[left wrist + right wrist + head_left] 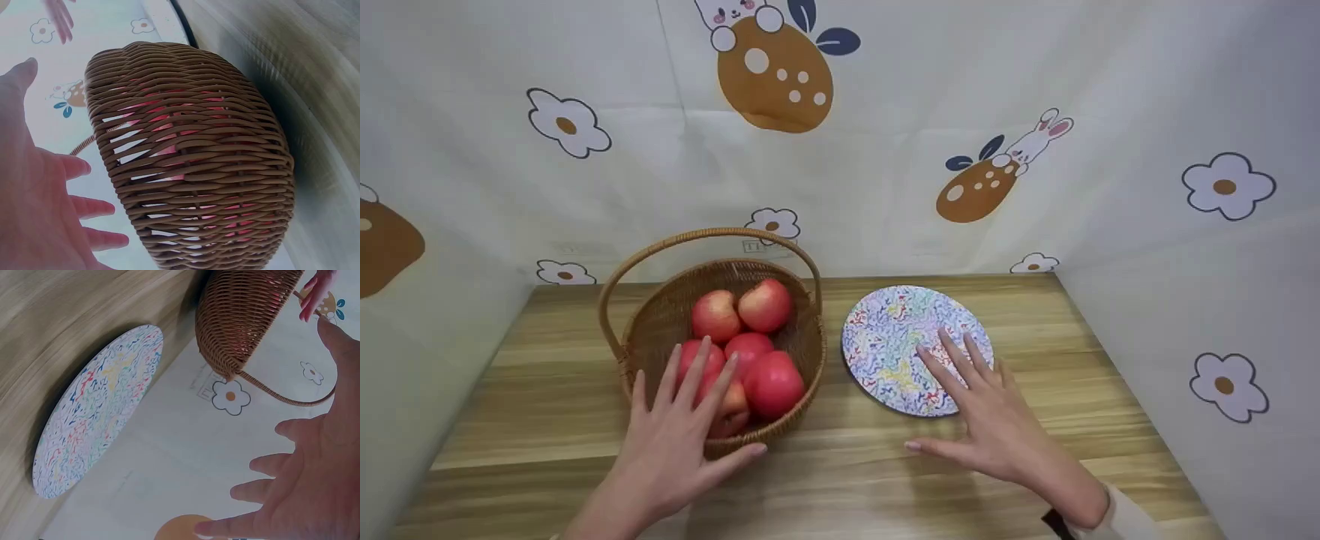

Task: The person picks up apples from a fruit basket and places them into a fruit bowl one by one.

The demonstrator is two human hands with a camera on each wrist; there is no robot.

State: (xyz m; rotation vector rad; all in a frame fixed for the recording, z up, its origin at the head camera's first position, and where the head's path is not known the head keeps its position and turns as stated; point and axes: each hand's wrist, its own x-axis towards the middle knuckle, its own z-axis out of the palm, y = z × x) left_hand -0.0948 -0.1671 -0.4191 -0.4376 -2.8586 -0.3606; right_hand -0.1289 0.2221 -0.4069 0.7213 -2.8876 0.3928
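A wicker basket (799, 420) with a tall arched handle holds several red apples (774, 384) on the left of the wooden table. Above its near rim my left hand (671, 442) is spread with straight fingers, holding nothing; in the left wrist view the fingertips hang apart from the woven side (197, 157). To the right lies a round, flat board (885, 345) with a multicoloured squiggle pattern. My right hand (994, 420) hovers over its near right edge, fingers spread, and the right wrist view shows a gap between that hand and the board (98, 410).
A pale cloth backdrop (885, 172) printed with rabbits and flowers rises behind the table and along both sides. The wood-grain tabletop (825, 487) runs between the basket and the board and toward the front.
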